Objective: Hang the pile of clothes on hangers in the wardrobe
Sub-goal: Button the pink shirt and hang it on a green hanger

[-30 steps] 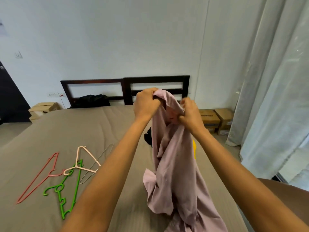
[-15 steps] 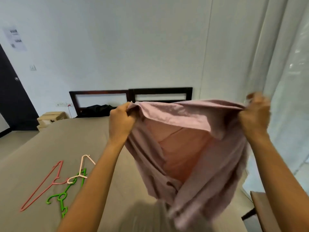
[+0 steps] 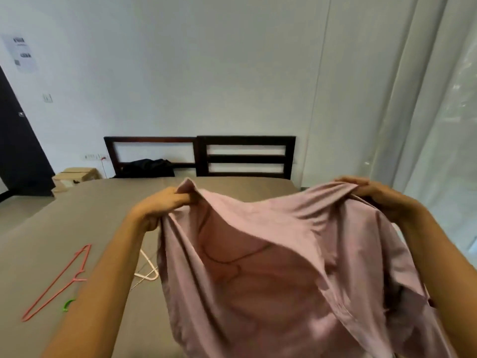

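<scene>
A dusty-pink shirt (image 3: 271, 267) is spread wide in the air above the bed (image 3: 77, 215). My left hand (image 3: 160, 205) grips its upper left edge and my right hand (image 3: 379, 197) grips its upper right edge. The shirt hangs down between my arms and hides the right part of the bed. To the left on the bed lie a red hanger (image 3: 62, 280), a pale pink hanger (image 3: 148, 270) partly behind my left forearm, and a bit of a green hanger (image 3: 67, 304). No wardrobe is in view.
A dark wooden headboard (image 3: 245, 156) stands against the white wall, with a black garment (image 3: 147, 167) in front of it. A cardboard box (image 3: 74, 177) sits on the floor by a dark door (image 3: 18, 151). White curtains (image 3: 426, 125) hang on the right.
My hands have pulled apart and spread the bunched shirt out wide. Since half a second ago both hands and the shirt sit lower in view, and my left arm now covers most of the green hanger.
</scene>
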`<state>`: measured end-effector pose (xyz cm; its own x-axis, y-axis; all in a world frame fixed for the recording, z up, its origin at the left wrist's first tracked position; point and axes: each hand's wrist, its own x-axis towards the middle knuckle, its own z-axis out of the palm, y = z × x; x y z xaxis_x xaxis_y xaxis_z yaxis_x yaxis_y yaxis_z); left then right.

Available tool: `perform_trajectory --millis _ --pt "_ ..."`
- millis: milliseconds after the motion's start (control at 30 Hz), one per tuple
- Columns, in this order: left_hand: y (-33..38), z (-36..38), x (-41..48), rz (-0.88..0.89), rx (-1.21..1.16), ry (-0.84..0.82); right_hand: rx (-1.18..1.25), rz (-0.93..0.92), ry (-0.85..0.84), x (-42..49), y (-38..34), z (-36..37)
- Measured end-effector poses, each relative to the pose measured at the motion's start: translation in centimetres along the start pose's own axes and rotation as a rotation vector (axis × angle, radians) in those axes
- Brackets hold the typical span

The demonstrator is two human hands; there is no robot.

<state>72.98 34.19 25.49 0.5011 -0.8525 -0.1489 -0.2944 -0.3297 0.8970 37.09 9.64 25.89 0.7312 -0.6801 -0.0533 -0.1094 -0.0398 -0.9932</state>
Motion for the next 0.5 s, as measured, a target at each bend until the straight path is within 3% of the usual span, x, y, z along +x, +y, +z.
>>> perform_trajectory --millis 67,133,267,300,400,500 --pt "-0.3 1.8 1.7 -0.012 -0.115 0.115 -0.174 -0.022 0.226 2.5 1.6 2.1" --pt "-1.1 4.3 3.1 -0.063 -0.162 0.22 -0.495 0.07 0.339 5.3 4.9 3.9" --pt "-7.0 8.7 6.0 -0.238 -0.141 0.178 -0.967 0.388 0.147 7.7 12.6 6.8" --pt "-8.9 9.5 6.6 -0.292 -0.12 0.136 -0.977 0.431 0.1 7.7 14.1 7.6" --pt "-13.8 11.1 7.7 -0.413 -0.096 0.018 -0.619 0.584 0.081 7.5 17.9 8.4" --pt "-16.9 12.0 9.3 -0.447 -0.224 0.027 -0.318 0.755 -0.033 8.7 20.5 7.1"
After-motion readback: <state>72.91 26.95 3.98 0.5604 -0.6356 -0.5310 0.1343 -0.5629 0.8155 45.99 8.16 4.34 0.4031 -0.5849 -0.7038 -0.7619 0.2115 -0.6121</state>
